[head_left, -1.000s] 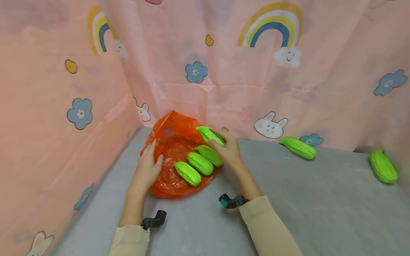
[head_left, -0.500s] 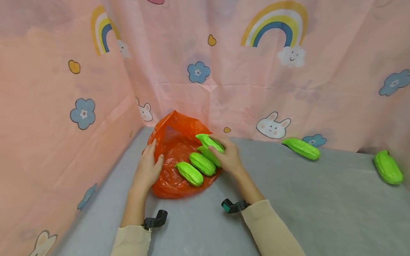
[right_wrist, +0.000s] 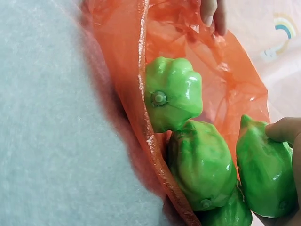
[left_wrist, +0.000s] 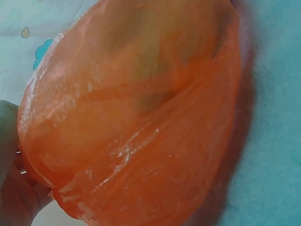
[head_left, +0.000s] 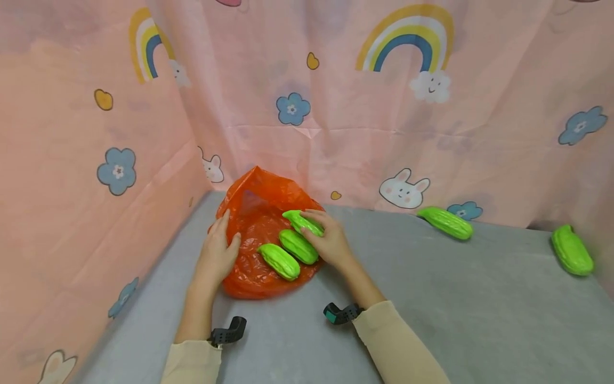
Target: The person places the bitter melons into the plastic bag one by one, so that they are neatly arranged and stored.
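An orange-red plastic bag [head_left: 249, 277] lies on the table with its mouth spread toward me. My left hand [head_left: 218, 255] holds the bag's left rim, and its fingertips [right_wrist: 209, 12] show over the bag's inside in the right wrist view. My right hand [head_left: 331, 240] grips a green ridged gourd [head_left: 303, 223], much like a bitter melon, at the right of the bag's mouth. Two similar gourds, a front one [head_left: 280, 261] and a middle one [head_left: 298, 246], lie inside the bag. Another gourd [right_wrist: 228, 212] shows partly beneath the held one in the right wrist view.
Two more green gourds lie on the grey table [head_left: 455, 309]: one by the back wall [head_left: 446, 223], another at the far right [head_left: 572, 250]. Pink patterned cloth [head_left: 336, 106] hangs at the back and left, close behind the bag.
My right hand has lowered the gripped gourd to the left and toward me, over the gourd beneath it, which it now hides in the head view. The left hand stays at the bag's rim.
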Tool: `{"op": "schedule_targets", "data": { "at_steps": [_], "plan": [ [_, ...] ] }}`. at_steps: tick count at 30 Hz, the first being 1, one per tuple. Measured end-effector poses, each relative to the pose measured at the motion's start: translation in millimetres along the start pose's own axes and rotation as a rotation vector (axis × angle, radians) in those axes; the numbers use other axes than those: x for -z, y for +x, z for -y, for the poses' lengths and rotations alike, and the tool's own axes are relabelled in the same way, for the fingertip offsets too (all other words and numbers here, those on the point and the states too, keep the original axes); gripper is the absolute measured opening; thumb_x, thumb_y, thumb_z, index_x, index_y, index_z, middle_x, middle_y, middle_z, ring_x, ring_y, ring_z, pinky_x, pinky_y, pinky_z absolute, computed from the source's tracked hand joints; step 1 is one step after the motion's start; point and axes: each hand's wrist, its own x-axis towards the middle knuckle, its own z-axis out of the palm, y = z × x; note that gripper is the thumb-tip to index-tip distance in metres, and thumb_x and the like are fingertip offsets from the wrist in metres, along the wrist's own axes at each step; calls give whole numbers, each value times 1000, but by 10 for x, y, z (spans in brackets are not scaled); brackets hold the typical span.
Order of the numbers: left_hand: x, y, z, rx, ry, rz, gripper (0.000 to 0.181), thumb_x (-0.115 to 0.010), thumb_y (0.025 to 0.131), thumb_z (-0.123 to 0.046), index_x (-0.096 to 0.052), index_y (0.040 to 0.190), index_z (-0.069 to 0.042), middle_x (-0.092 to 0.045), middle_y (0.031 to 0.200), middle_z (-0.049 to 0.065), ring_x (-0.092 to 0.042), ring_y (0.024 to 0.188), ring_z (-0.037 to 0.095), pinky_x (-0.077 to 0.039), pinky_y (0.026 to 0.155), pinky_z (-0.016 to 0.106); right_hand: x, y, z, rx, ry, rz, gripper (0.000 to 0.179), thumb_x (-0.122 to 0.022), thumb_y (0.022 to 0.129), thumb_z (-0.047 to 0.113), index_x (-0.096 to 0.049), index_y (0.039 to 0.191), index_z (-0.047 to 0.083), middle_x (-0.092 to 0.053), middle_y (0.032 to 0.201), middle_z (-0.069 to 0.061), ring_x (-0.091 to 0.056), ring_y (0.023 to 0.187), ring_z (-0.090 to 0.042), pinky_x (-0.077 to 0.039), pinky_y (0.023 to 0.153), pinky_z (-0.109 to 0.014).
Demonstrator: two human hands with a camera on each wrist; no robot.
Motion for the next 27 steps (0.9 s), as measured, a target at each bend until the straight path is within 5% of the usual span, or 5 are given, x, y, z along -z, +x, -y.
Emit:
{"op": "schedule_targets", "data": {
  "at_steps": [27],
  "plan": [
    [-41,-4,-14,-18,18,7,67,-47,104,-22,-19,162,-4,-27,164,25,-28,151,44,-26,122,62,-79,-42,6,-9,-154,40,42,-68,96,24,-65,136,12,-64,139,-15,-60,131,-32,-48,111,-52]
  ]
}}
